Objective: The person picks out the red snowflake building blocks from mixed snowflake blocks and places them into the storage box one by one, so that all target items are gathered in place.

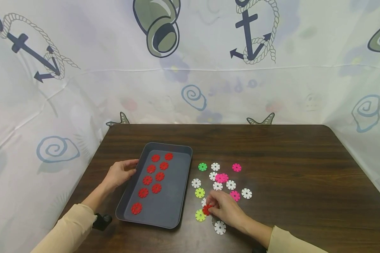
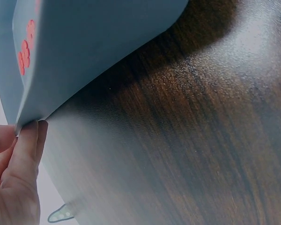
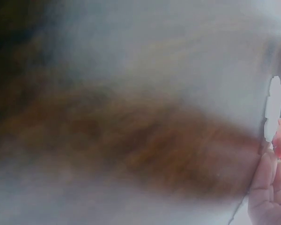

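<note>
My left hand (image 1: pixel 118 173) holds the left rim of a grey rectangular tray (image 1: pixel 169 219), thumb and fingers at its edge; the left wrist view shows fingertips against the tray's outer wall. Several red notched plastic discs (image 1: pixel 147 180) lie in the tray in two rough columns. Right of the tray, my right hand (image 1: pixel 226 209) pinches a red notched disc (image 1: pixel 206 210) between thumb and fingers. Close to that hand lie a white disc (image 1: pixel 220 227), a yellow-green disc (image 1: pixel 200 215) and a partly covered white disc (image 1: pixel 203 202). In the right wrist view much is blurred.
Loose discs spread over the brown table (image 1: pixel 288 168) right of the tray: a green disc (image 1: pixel 202 167), several white ones, and pink discs (image 1: pixel 236 167), some overlapping. Behind the table hangs a patterned curtain (image 1: pixel 114 95).
</note>
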Tool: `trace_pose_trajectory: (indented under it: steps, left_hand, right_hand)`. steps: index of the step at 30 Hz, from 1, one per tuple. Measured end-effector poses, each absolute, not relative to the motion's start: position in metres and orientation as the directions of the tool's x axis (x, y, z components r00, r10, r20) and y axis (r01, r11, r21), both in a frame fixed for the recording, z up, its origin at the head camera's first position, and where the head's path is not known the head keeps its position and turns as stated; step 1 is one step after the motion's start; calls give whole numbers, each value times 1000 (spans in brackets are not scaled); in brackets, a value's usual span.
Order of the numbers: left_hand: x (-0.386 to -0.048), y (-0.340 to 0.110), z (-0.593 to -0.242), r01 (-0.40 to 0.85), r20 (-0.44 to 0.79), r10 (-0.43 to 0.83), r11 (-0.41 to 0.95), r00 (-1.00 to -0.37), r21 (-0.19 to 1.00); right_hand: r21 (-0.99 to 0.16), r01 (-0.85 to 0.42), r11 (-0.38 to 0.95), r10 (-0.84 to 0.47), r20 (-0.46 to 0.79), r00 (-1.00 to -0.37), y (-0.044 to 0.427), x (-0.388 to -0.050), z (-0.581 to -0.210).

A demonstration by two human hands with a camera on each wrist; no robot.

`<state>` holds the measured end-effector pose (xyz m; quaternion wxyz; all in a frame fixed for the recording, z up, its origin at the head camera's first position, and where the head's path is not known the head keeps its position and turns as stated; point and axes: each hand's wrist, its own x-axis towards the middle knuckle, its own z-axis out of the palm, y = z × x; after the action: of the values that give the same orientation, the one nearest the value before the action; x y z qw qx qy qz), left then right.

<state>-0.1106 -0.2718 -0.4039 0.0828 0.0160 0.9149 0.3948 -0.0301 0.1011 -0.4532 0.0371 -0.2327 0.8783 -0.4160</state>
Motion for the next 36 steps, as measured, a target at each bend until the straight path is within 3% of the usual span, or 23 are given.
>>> trace_pose_trajectory:
  steps: [11, 25, 36]
  left_hand:
    - [-110, -273, -405, -32, -133, 96, 683, -987, 730]
    - [-111, -272, -405, -35, -134, 94, 681, -986, 732]
    - [-112, -273, -406, -24, -121, 95, 682, -988, 731]
  right_hand:
    - [-782, -378, 495, -462, 132, -877, 101, -33, -453]
    - [-884, -250, 394, -422, 67, -904, 100, -46, -437]
    - [-907, -231, 352, -406, 74, -911, 92, -59, -420]
